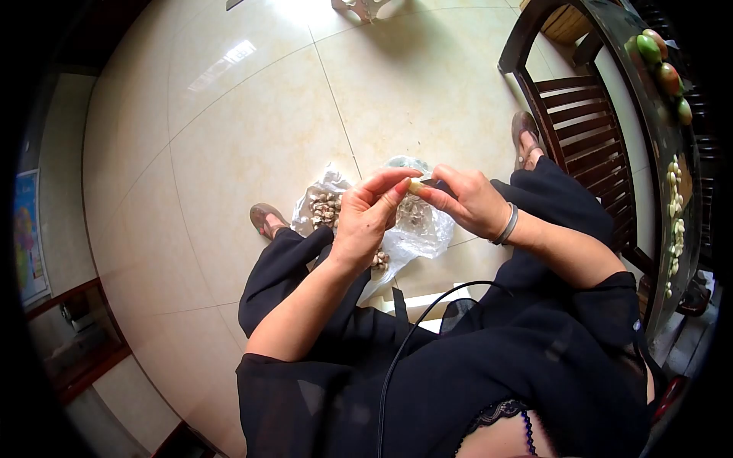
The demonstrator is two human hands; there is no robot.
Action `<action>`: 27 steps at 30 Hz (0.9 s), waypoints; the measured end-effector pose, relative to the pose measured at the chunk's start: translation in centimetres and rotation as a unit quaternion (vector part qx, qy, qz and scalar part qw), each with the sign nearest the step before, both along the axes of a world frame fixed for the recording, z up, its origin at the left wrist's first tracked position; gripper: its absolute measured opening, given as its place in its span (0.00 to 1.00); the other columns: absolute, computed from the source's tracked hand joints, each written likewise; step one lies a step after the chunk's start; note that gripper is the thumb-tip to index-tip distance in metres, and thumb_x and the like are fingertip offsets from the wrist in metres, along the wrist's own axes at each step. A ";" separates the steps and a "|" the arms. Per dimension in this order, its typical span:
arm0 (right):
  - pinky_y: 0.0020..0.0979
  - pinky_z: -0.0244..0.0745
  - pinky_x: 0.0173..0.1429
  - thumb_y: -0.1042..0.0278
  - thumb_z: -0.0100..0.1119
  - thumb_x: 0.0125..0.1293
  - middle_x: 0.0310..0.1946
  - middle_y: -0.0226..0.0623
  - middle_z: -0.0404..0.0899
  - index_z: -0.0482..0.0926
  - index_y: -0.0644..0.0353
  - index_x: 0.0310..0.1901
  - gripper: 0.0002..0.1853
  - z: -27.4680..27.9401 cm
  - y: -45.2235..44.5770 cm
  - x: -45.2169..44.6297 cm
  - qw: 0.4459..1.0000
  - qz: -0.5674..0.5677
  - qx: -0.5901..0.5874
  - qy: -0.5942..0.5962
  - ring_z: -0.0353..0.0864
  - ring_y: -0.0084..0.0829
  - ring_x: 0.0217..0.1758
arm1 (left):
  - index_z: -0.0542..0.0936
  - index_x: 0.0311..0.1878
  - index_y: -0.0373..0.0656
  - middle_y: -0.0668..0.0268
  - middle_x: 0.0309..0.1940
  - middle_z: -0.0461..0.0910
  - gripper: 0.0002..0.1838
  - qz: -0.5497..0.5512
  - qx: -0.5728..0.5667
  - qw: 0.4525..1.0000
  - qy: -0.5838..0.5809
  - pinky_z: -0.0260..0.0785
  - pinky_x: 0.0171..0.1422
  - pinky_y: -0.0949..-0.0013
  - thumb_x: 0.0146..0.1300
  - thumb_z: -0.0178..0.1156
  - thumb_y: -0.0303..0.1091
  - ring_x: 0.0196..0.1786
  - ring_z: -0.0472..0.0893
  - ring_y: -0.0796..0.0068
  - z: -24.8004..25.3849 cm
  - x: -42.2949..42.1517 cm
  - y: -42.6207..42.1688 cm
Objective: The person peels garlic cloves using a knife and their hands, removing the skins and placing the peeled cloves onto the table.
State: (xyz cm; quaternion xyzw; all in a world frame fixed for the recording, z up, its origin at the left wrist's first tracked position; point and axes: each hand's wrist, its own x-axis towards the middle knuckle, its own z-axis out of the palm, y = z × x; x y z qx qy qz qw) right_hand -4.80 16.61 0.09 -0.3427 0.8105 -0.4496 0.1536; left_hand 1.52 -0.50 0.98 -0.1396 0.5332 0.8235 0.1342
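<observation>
Delicately, the left hand [365,217] pinches a pale clove [415,185] between thumb and forefinger, the piece sitting at the fingertips in the narrow space between both hands. Opposite, the right hand [467,202] is curled with its thumb near the clove, gripping a dark strip [438,184], probably a small blade; whether that thumb touches the clove cannot be told. Below the left hand, what look like garlic bulbs [324,210] are heaped on crumpled plastic [421,248] that spreads beneath both hands. Well to the right of the right hand, a row of pale pieces [676,221] lies along a dark table [663,145], with green-and-red fruit [667,78] farther up. The clove should prove light and firm, likely slick where bare and easily nicked; a gentle fingertip pinch on its broad sides, clear of the strip, seems the surest hold.
</observation>
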 end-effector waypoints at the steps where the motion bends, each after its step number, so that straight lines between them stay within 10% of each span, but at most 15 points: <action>1: 0.31 0.66 0.24 0.56 0.52 0.62 0.15 0.44 0.70 0.70 0.64 0.31 0.16 0.0 0.0 0.0 1.000 0.000 0.004 0.003 0.73 0.40 0.19 | 0.77 0.45 0.41 0.82 0.17 0.63 0.10 0.000 0.000 1.000 -0.001 0.44 0.20 0.85 0.62 0.53 0.31 0.18 0.55 0.94 0.0 0.0 0.0; 27: 0.38 0.69 0.26 0.52 0.50 0.60 0.21 0.43 0.73 0.70 0.59 0.31 0.16 -0.1 0.1 0.3 0.991 0.029 0.070 0.111 0.75 0.43 0.24 | 0.76 0.44 0.39 0.77 0.23 0.72 0.11 0.018 0.037 0.998 -0.038 0.45 0.20 0.84 0.60 0.55 0.32 0.17 0.56 0.92 -0.1 0.0 0.0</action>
